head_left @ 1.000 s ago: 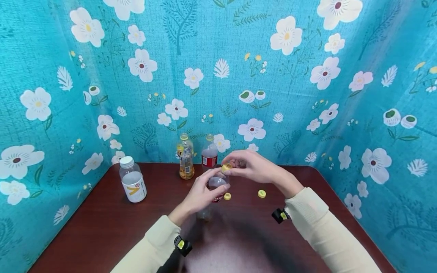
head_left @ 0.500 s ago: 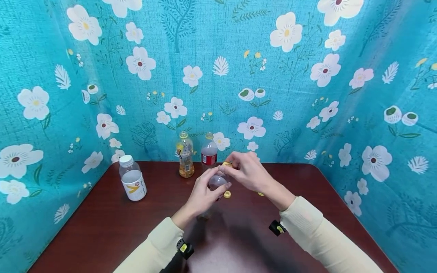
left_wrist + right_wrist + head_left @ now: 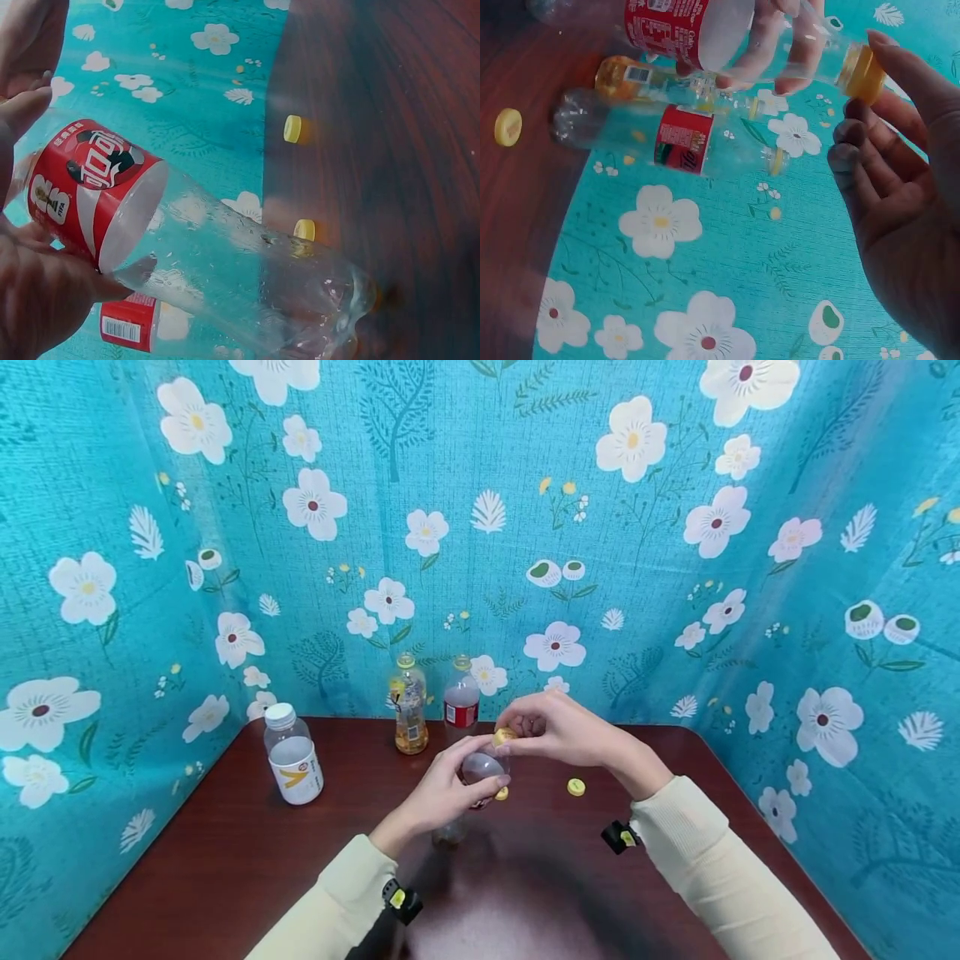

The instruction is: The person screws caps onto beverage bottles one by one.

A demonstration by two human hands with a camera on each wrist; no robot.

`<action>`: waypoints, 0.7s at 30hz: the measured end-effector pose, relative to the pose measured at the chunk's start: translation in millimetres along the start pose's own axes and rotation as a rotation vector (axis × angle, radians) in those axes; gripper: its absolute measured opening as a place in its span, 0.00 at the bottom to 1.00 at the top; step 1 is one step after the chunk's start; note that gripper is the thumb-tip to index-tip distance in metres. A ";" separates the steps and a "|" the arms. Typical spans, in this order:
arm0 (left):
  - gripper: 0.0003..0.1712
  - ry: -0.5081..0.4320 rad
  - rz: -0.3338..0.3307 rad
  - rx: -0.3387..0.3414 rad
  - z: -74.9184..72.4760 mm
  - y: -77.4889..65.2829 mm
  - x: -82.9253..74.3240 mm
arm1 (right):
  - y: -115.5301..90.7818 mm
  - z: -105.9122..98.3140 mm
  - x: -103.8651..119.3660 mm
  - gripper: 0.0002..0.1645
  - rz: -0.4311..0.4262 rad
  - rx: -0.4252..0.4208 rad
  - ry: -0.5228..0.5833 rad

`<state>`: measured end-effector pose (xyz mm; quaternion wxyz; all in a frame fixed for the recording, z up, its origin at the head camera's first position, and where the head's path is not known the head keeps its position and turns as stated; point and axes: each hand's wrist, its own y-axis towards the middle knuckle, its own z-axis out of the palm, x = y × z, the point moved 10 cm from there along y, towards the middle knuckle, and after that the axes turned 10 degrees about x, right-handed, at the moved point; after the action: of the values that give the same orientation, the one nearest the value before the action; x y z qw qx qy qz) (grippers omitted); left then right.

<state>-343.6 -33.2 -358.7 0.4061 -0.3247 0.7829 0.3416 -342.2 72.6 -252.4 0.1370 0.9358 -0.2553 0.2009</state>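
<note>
A clear plastic cola bottle (image 3: 217,232) with a red label stands upright on the table, its base touching the wood. My left hand (image 3: 438,789) grips it around the upper part, fingers on the far side and thumb on the near side. At the bottle's mouth is a yellow cap (image 3: 866,75), which my right hand (image 3: 562,731) pinches between thumb and fingers. In the right wrist view the cap sits over the neck; how far it is threaded cannot be seen. Two loose yellow caps lie on the table, one cap (image 3: 576,787) to the right and another cap (image 3: 304,230) close beside the bottle.
Behind my hands stand a second red-labelled bottle (image 3: 461,703) and a bottle with some amber liquid (image 3: 411,714). A white-lidded bottle (image 3: 295,760) is at the left. Flowered turquoise cloth (image 3: 480,593) hangs around the brown table (image 3: 300,868).
My right hand has turned around the cap at the bottle's mouth, swung downward, then back up. My left hand keeps its grip on the bottle, nearly unmoved.
</note>
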 end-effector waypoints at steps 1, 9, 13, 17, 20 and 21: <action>0.31 -0.002 0.000 0.001 0.2 -0.1 0.4 | 0.2 0.1 0.0 0.10 0.001 -0.005 -0.003; 0.30 0.069 0.058 -0.104 -7.0 -4.7 -2.9 | -1.9 3.6 3.4 0.06 0.037 -0.173 -0.061; 0.29 0.140 0.102 -0.157 -10.6 -8.0 -7.9 | -5.0 8.5 1.7 0.08 0.094 -0.200 -0.065; 0.30 0.124 0.097 -0.148 -11.1 -6.7 -9.5 | -6.5 7.0 0.6 0.08 0.090 -0.229 -0.047; 0.30 0.093 0.055 -0.145 -12.6 -6.7 -6.2 | -6.8 5.1 -0.4 0.10 0.074 -0.246 -0.023; 0.30 0.082 0.039 -0.145 -13.2 -7.1 -4.2 | -7.0 5.2 -1.2 0.11 0.073 -0.246 -0.009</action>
<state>-341.5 -46.7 -351.2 0.3423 -0.3518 0.7784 0.3914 -337.8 77.1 -258.6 0.2424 0.9029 -0.3126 0.1685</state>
